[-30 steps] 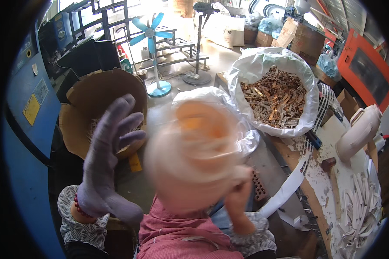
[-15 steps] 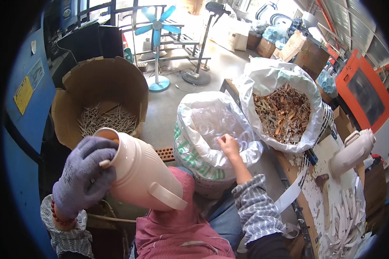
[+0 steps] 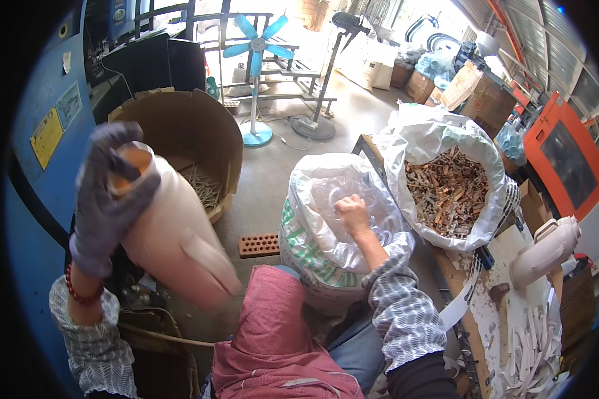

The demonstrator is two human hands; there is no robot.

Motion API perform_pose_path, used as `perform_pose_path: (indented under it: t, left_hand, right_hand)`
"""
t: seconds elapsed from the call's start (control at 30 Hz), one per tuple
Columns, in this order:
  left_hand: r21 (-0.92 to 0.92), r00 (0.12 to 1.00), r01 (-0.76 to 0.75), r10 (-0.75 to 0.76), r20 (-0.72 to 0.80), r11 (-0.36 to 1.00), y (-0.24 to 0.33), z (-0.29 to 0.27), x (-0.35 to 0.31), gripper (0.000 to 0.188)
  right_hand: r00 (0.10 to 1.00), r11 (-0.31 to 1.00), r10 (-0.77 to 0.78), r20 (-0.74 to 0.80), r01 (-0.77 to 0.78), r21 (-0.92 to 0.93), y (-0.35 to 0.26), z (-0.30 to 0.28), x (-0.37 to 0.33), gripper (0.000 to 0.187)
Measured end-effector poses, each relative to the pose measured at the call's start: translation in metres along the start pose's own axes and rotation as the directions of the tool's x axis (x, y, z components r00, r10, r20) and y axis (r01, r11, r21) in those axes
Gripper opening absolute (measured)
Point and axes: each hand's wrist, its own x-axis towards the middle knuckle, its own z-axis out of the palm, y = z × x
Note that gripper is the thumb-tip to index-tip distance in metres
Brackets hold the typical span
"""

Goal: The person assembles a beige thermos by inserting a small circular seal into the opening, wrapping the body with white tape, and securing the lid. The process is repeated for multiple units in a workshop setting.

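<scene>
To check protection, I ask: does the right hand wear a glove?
No, the right hand is bare, while a purple glove covers the left hand.

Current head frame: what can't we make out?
All head view:
- Right hand: whether it grips any clear plastic pieces; its curled fingers hide this.
- Pink jug: lower end smeared by motion blur; deeper inside hidden by its rim and the gloved left hand.
- Thin sticks in the cardboard box: part of the pile hidden behind the jug.
- Workbench: near end cut off by the lower edge.
</scene>
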Motion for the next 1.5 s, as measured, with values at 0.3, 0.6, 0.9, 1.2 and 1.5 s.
perform_pose_path:
  t: [0.3,0.6,0.9,1.2,1.5]
  left_hand:
    - [0.067,0.840,-0.542,0.542,0.022,0.837,0.066,0.033,0.037,0.048]
    - [-0.555,0.885,-0.369,0.464,0.035,0.746,0.191,0.225,-0.015,0.080]
    - [-0.741,0.814,-0.208,0.533,0.230,0.638,0.211,0.262,-0.015,0.089]
    - [-0.807,0.760,-0.220,0.615,0.210,0.548,0.199,0.266,-0.028,0.081]
    - [-0.873,0.476,-0.323,0.860,0.183,0.364,0.180,0.259,-0.019,0.056]
  right_hand:
    - [0.931,0.870,0.255,-0.262,-0.102,0.483,-0.017,-0.136,-0.096,0.020]
    - [0.888,0.320,0.328,-0.323,0.217,0.922,-0.076,-0.298,-0.174,0.037]
    - [0.929,0.791,0.303,-0.212,-0.122,0.600,-0.094,-0.291,-0.173,0.015]
    - [0.991,0.987,0.131,0.014,-0.132,0.090,-0.107,-0.279,-0.182,0.021]
    - [0.976,0.997,0.054,0.212,-0.063,0.034,-0.105,-0.275,-0.207,0.012]
